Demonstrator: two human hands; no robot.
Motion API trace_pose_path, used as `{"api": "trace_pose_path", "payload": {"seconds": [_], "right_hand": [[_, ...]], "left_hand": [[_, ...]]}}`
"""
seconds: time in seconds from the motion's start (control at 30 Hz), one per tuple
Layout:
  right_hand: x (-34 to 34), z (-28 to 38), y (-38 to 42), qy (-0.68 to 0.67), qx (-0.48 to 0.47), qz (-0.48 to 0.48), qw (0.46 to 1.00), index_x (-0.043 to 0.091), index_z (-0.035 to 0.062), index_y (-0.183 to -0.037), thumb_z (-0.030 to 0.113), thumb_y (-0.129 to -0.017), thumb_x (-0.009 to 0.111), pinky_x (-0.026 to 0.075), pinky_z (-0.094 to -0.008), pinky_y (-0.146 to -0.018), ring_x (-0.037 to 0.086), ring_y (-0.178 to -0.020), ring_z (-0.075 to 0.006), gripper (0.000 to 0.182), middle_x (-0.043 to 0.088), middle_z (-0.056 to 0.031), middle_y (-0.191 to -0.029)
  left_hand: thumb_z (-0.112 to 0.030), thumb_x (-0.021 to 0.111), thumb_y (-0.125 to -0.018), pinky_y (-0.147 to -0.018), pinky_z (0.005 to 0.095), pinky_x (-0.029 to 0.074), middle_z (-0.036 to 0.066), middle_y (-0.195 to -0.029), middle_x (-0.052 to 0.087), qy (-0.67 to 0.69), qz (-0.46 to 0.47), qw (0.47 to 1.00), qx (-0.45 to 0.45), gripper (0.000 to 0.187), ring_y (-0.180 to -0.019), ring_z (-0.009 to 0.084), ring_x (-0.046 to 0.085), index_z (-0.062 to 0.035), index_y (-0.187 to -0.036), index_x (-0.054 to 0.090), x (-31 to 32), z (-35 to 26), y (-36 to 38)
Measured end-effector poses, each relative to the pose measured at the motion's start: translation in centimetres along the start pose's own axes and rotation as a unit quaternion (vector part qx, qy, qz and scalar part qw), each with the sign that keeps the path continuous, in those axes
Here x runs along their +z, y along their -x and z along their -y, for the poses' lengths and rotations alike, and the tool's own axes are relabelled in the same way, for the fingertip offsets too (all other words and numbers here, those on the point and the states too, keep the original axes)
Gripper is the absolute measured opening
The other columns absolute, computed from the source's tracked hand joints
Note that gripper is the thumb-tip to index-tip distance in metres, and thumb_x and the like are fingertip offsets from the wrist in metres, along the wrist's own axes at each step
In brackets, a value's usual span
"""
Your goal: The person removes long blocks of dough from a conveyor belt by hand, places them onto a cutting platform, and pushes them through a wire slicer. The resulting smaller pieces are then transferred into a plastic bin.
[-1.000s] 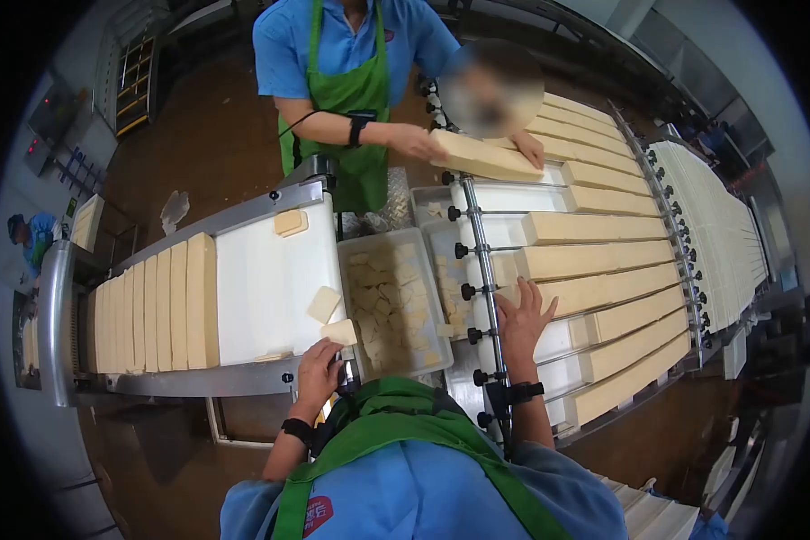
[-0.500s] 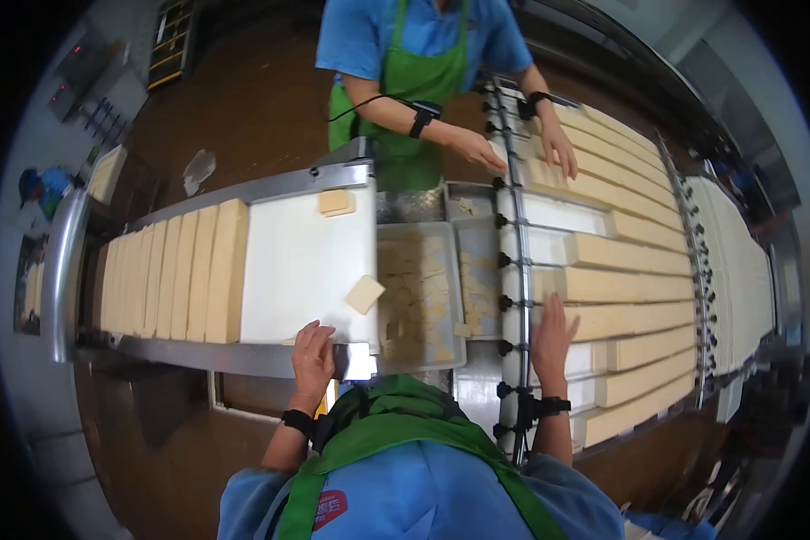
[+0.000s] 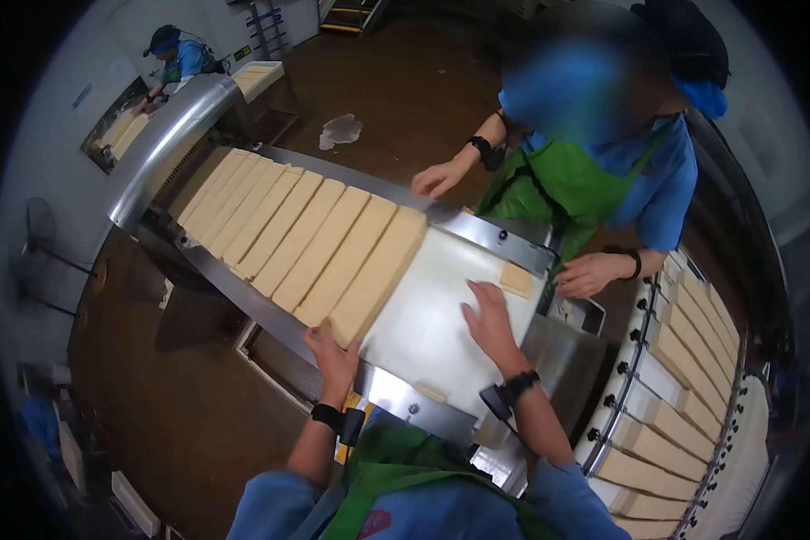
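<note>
My left hand (image 3: 335, 364) is at the near end of the last long pale-yellow slab (image 3: 380, 274) in a row. Its fingertips touch the slab's end, thumb and fingers apart. Over the bare white belt (image 3: 423, 315) my right hand (image 3: 493, 328) is open, fingers spread, holding nothing. A small pale rectangular piece (image 3: 516, 279) lies on the belt beyond it. Another thin pale piece (image 3: 430, 391) lies by the near metal rail (image 3: 396, 391).
Across the belt a co-worker in a green apron (image 3: 549, 193) has one hand (image 3: 436, 180) near the far rail and the other (image 3: 589, 273) by the belt's end. To the right, another conveyor carries several long slabs (image 3: 661, 450). A curved metal cover (image 3: 175, 135) spans the left end.
My view has turned left. My left hand has reached the slab row; my right hand has left the right conveyor for the white belt. The co-worker's hands have also left that conveyor.
</note>
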State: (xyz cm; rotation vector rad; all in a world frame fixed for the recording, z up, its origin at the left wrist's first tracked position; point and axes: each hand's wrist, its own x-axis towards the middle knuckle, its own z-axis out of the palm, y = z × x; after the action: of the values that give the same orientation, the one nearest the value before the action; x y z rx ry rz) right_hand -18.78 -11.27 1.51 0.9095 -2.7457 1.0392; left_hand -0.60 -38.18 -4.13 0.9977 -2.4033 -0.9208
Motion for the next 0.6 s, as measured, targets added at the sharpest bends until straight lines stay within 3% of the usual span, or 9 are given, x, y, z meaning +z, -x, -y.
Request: {"api": "trace_pose_path", "payload": {"seconds": [0.13, 0.23, 0.3, 0.43, 0.47, 0.5, 0.53, 0.57, 0.6], "right_hand": [[8.3, 0.1, -11.3, -0.007, -0.031, 0.023, 0.999, 0.058, -0.0032, -0.135, 0.020, -0.090, 0.072, 0.041, -0.0500, -0.106, 0.053, -0.123, -0.0391, 0.053, 0.057, -0.0213, -0.130], [11.6, 0.5, -16.5, 0.074, 0.003, 0.035, 0.997, 0.058, -0.0027, -0.135, 0.026, -0.088, 0.074, 0.040, -0.0515, -0.106, 0.050, -0.125, -0.0370, 0.058, 0.056, -0.0183, -0.131], [12.4, 0.6, -18.4, 0.153, 0.063, 0.120, 0.979, 0.057, -0.0022, -0.137, 0.032, -0.088, 0.074, 0.036, -0.0523, -0.107, 0.047, -0.128, -0.0350, 0.062, 0.054, -0.0154, -0.133], [15.7, -1.0, -19.8, 0.220, 0.062, 0.044, 0.973, 0.058, 0.0014, -0.132, 0.036, -0.088, 0.075, 0.039, -0.0488, -0.108, 0.049, -0.128, -0.0386, 0.059, 0.053, -0.0198, -0.135], [16.5, -1.6, -19.3, 0.255, -0.029, -0.054, 0.965, 0.057, 0.0027, -0.133, 0.039, -0.092, 0.070, 0.039, -0.0480, -0.109, 0.050, -0.129, -0.0372, 0.056, 0.054, -0.0188, -0.136], [17.0, -2.6, -19.7, 0.256, -0.029, -0.053, 0.965, 0.057, 0.0027, -0.133, 0.039, -0.092, 0.070, 0.039, -0.0480, -0.109, 0.050, -0.129, -0.0372, 0.056, 0.054, -0.0188, -0.136], [17.3, -3.9, -20.2, 0.097, -0.011, 0.075, 0.992, 0.056, 0.0034, -0.135, 0.040, -0.094, 0.067, 0.038, -0.0482, -0.110, 0.050, -0.131, -0.0348, 0.056, 0.054, -0.0174, -0.139], [17.8, -5.1, -20.7, -0.067, 0.008, 0.198, 0.978, 0.054, 0.0041, -0.137, 0.042, -0.096, 0.064, 0.037, -0.0485, -0.112, 0.049, -0.133, -0.0325, 0.056, 0.055, -0.0160, -0.141], [19.2, -5.9, -19.0, 0.081, -0.026, 0.150, 0.985, 0.054, 0.0073, -0.139, 0.043, -0.099, 0.060, 0.037, -0.0473, -0.114, 0.050, -0.135, -0.0281, 0.054, 0.057, -0.0126, -0.143]], "left_hand": [[-0.015, 0.089, -0.075, -0.103, 0.0484, 0.048, 0.027, -0.133, 0.037, -0.011, 0.067, 0.998, 0.008, 0.086, -0.120, 0.0466, 0.051, 0.0012, -0.146, 0.044, -0.3, -0.4, -0.8], [-0.016, 0.089, -0.075, -0.100, 0.0493, 0.049, 0.027, -0.132, 0.037, 0.004, 0.098, 0.995, -0.005, 0.087, -0.118, 0.0469, 0.053, -0.0007, -0.147, 0.043, -0.7, -0.6, -1.2], [-0.016, 0.089, -0.075, -0.098, 0.0496, 0.050, 0.027, -0.132, 0.037, 0.009, 0.107, 0.994, -0.008, 0.087, -0.116, 0.0472, 0.054, -0.0016, -0.148, 0.043, -0.9, -0.8, -1.2], [-0.018, 0.089, -0.075, -0.096, 0.0486, 0.050, 0.025, -0.130, 0.038, 0.017, 0.124, 0.992, -0.020, 0.090, -0.113, 0.0467, 0.054, -0.0022, -0.149, 0.040, -1.0, -1.7, -1.3], [-0.019, 0.089, -0.074, -0.096, 0.0491, 0.050, 0.025, -0.130, 0.038, 0.014, 0.127, 0.991, -0.027, 0.090, -0.114, 0.0466, 0.054, -0.0023, -0.148, 0.041, -0.9, -1.8, -1.4], [-0.021, 0.090, -0.074, -0.096, 0.0495, 0.049, 0.025, -0.130, 0.038, 0.010, 0.131, 0.991, -0.035, 0.090, -0.115, 0.0466, 0.054, -0.0025, -0.148, 0.041, -0.8, -1.9, -1.3], [-0.021, 0.090, -0.074, -0.096, 0.0495, 0.049, 0.025, -0.130, 0.038, 0.011, 0.132, 0.991, -0.033, 0.090, -0.115, 0.0466, 0.054, -0.0025, -0.148, 0.041, -0.7, -2.3, -1.2], [-0.022, 0.090, -0.073, -0.096, 0.0505, 0.049, 0.025, -0.130, 0.039, -0.007, 0.127, 0.991, -0.039, 0.089, -0.116, 0.0463, 0.053, -0.0027, -0.146, 0.042, -0.6, -2.7, -1.3], [-0.023, 0.090, -0.073, -0.095, 0.0515, 0.049, 0.025, -0.130, 0.039, -0.026, 0.122, 0.991, -0.042, 0.087, -0.117, 0.0461, 0.053, -0.0029, -0.144, 0.044, -0.5, -3.1, -1.5]]}}
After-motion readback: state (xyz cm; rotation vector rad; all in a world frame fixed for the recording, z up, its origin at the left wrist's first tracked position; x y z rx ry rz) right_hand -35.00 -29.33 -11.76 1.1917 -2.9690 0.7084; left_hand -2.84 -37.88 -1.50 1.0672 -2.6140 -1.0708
